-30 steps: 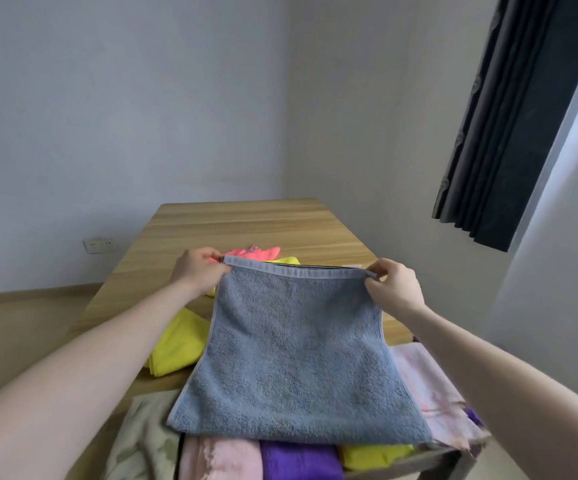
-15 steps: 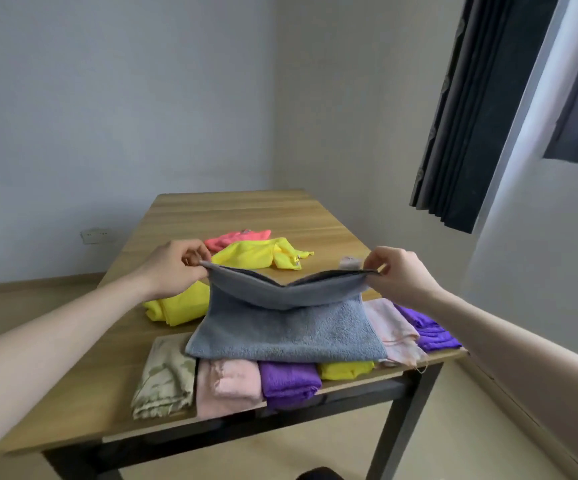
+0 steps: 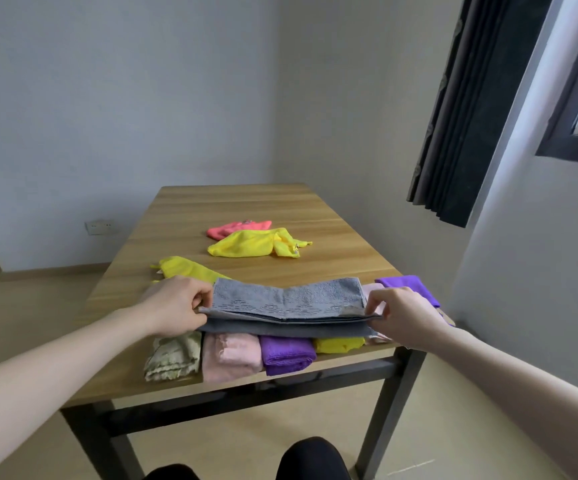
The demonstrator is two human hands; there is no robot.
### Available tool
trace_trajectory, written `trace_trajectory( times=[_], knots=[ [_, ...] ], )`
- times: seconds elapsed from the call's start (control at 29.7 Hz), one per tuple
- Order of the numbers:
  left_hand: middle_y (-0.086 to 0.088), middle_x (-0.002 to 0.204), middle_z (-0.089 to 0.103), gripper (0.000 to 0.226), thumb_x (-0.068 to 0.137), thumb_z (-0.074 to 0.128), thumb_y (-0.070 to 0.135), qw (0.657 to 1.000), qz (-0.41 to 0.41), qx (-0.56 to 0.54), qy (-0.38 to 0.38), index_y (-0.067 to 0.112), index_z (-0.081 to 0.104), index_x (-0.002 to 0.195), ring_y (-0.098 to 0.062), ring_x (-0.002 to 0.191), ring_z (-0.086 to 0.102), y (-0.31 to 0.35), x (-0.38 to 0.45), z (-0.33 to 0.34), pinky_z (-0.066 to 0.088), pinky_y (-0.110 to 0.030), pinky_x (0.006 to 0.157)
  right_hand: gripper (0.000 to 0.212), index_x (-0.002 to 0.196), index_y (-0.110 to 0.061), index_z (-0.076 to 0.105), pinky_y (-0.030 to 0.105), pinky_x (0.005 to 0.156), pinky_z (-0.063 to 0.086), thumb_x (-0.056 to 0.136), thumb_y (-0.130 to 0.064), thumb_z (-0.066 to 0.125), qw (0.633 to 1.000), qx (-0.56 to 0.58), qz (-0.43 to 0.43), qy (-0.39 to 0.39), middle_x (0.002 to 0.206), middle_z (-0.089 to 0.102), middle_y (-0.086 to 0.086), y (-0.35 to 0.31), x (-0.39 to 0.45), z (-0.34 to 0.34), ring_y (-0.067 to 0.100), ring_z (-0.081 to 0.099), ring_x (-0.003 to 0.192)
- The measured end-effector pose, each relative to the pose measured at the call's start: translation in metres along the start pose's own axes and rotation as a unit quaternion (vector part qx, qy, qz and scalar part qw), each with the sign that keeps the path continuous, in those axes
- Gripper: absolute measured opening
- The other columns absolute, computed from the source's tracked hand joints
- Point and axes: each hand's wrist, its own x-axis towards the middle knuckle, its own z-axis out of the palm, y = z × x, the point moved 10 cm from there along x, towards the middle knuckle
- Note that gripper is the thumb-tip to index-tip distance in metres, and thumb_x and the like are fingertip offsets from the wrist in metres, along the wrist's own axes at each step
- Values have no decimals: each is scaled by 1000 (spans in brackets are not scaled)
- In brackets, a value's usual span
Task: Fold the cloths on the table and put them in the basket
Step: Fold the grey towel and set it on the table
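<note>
Grey towel (image 3: 287, 308) folded in half, lying across folded cloths at near edge of wooden table (image 3: 232, 202) — long axis left to right. Left hand (image 3: 173, 308) pinches left end, right hand (image 3: 403, 315) pinches right end, one hand per end. Next fold likely end to end. Basket not in view.

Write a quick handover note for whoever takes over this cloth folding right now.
Left hand and right hand each pinch an end of the grey towel, folded over and lying on the folded cloths along the table's near edge.
Folded: beige, pink, purple, yellow.
Still loose: yellow cloth, coral cloth, another yellow by the left hand.
No basket in view; nothing shown binned.
</note>
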Motion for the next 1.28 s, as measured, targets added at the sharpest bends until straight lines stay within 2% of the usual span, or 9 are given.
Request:
trace_trajectory(
  times=[0.13,0.3,0.57,0.67,0.78,0.91,0.98,1.11,1.28],
  knots=[
    [12,61,56,13,58,59,33,998,0,-12,64,34,53,69,-15,64,56,11,9,-25,49,-32,58,11,85,-34,67,32,60,52,83,-26,74,999,-5,-5,45,69,53,-23,3,5,-9,6,56,67],
    [12,67,53,22,68,68,23,987,-17,10,162,30,50,77,-25,69,56,23,11,-60,38,-29,54,15,81,-30,63,33,62,51,77,-21,75,994,-4,-20,104,88,57,-16,0,16,-24,14,52,72],
    [14,71,54,14,67,61,28,983,4,132,-125,36,53,75,-9,71,53,22,-4,22,40,-28,57,16,92,-36,65,36,66,54,76,-39,67,998,-16,-24,-64,95,62,-17,8,-5,38,14,60,79],
    [12,65,57,10,68,65,32,983,-6,73,-169,34,62,77,-3,63,52,26,-1,19,40,-26,56,16,89,-37,70,33,68,56,78,-45,64,998,28,2,-59,89,65,-24,9,-4,27,4,62,77],
    [11,68,62,9,70,67,34,990,-6,0,-138,32,67,79,-6,63,56,43,12,2,43,-27,59,10,89,-33,72,29,69,56,84,-37,65,994,97,54,-24,88,68,-24,17,7,13,-1,64,76],
    [14,83,64,11,78,68,38,997,17,-20,-70,31,68,87,-11,81,61,80,30,-3,48,-27,72,29,113,-23,65,26,68,54,87,-33,70,977,148,149,-24,101,68,-13,40,28,22,6,65,77],
    [16,106,60,18,86,65,44,997,35,-13,-72,36,66,103,-12,102,60,98,38,14,47,-28,87,45,126,-18,59,27,70,56,87,-36,72,965,172,187,-54,103,64,-9,47,35,34,8,65,79],
    [7,152,38,55,94,58,57,989,59,-36,-127,36,49,144,-20,141,37,122,47,63,29,-38,118,67,145,-12,45,35,75,63,87,-36,71,940,208,252,-97,107,64,2,50,42,53,17,67,88],
    [5,171,1,73,96,39,71,984,47,-8,-173,41,19,159,-25,157,3,137,51,104,8,-49,127,87,149,-7,45,36,87,59,78,-40,83,929,219,279,-105,121,63,7,58,51,61,23,64,105]
  ],
)
